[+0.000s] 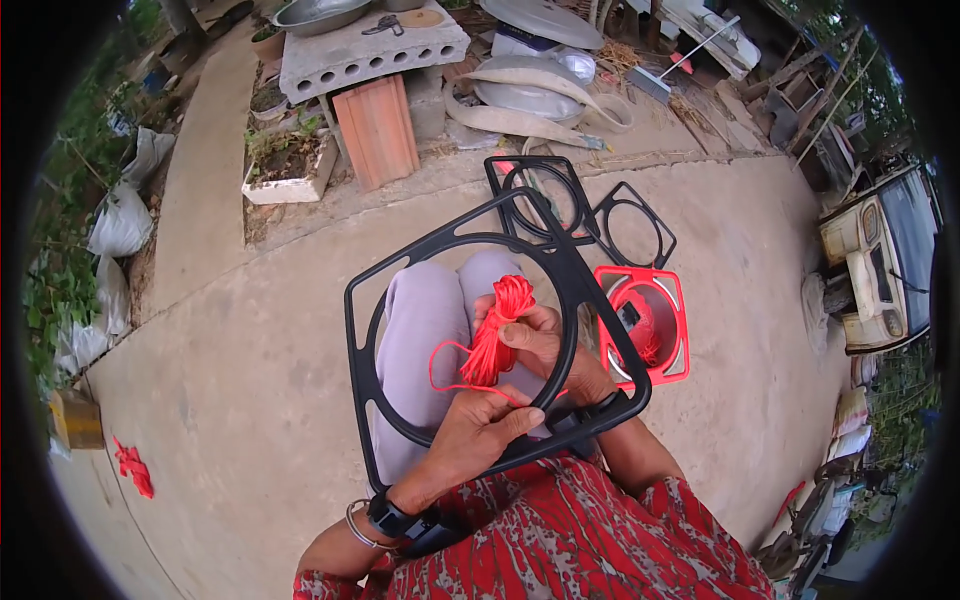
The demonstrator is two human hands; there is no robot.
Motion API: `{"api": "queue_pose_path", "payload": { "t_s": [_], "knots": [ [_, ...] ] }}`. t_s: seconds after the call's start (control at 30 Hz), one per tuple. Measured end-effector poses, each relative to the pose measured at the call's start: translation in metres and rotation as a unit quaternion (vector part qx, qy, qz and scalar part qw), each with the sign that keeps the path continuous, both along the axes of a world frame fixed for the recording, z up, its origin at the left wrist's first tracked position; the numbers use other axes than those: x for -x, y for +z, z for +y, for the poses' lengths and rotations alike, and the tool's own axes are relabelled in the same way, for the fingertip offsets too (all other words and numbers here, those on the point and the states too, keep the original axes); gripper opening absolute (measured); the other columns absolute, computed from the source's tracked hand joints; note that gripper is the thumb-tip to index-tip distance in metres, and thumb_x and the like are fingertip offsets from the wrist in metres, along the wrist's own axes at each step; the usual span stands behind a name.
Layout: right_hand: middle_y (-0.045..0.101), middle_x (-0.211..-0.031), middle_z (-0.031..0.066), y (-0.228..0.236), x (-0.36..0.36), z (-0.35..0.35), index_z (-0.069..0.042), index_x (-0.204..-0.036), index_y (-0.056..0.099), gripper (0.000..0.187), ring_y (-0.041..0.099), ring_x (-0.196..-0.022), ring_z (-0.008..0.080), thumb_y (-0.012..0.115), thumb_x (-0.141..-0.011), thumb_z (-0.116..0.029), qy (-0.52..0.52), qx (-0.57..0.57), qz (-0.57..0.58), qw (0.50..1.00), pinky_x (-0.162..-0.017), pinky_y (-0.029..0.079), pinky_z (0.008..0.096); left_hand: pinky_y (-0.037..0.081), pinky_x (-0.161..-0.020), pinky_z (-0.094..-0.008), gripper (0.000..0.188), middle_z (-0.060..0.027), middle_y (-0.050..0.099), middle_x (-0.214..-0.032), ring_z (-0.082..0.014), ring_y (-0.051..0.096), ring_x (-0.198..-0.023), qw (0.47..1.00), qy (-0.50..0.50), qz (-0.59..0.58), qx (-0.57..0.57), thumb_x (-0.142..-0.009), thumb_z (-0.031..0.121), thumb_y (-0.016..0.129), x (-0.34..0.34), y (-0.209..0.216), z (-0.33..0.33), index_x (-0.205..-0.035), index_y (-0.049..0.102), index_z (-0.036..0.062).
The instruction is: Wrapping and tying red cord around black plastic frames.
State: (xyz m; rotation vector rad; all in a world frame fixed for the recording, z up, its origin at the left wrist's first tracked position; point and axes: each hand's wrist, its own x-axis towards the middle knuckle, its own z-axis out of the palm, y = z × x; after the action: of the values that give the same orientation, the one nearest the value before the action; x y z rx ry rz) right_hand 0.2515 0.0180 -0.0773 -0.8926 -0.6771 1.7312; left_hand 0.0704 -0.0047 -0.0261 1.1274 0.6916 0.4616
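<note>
A large black frame (362,345) with a round opening rests across my lap, its near edge against my body. Inside that opening, my right hand (545,345) is closed around a bundle of red cord (488,345), gathered at the top with its strands hanging down. A loose strand loops left from the bundle and runs down to my left hand (480,428). The left fingers are closed on the near part of the frame's ring, pinching the strand against it. The strand's tip shows just right of those fingers.
Two more black frames (638,232) lie on the concrete ahead. Beside my right arm stands a red square-rimmed container (682,330) with red cord inside. Red scraps (133,468) lie far left. A concrete block table (375,60), a planter (290,185) and a parked vehicle (880,260) surround the area.
</note>
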Motion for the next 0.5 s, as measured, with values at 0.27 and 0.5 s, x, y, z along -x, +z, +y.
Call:
{"api": "queue_pose_path", "payload": {
  "t_s": [0.27,0.5],
  "knots": [
    [0.066,-0.099,0.0036,0.007,0.014,0.004,0.002,-0.118,0.062,0.036,0.061,-0.093,0.0086,0.070,-0.088,-0.015,0.021,-0.072,-0.219,0.973,-0.080,0.050,0.0239,0.041,-0.057,-0.0216,0.017,0.0036,0.059,-0.071,-0.0023,0.050,-0.065,0.999,0.008,-0.009,0.031,-0.092,0.016,0.065,0.013,-0.005,-0.007,-0.094,0.068,0.0001],
    [0.065,-0.105,0.0047,0.003,0.039,0.034,0.000,-0.122,0.059,0.042,0.060,-0.095,0.0094,0.070,-0.088,-0.022,0.132,-0.006,-0.145,0.980,-0.083,0.050,0.0273,0.045,-0.063,-0.0223,0.017,0.0023,0.062,-0.076,-0.0038,0.055,-0.071,0.996,0.087,0.002,0.014,-0.091,0.017,0.066,0.027,-0.008,-0.012,-0.095,0.068,0.0008]
  ]
}}
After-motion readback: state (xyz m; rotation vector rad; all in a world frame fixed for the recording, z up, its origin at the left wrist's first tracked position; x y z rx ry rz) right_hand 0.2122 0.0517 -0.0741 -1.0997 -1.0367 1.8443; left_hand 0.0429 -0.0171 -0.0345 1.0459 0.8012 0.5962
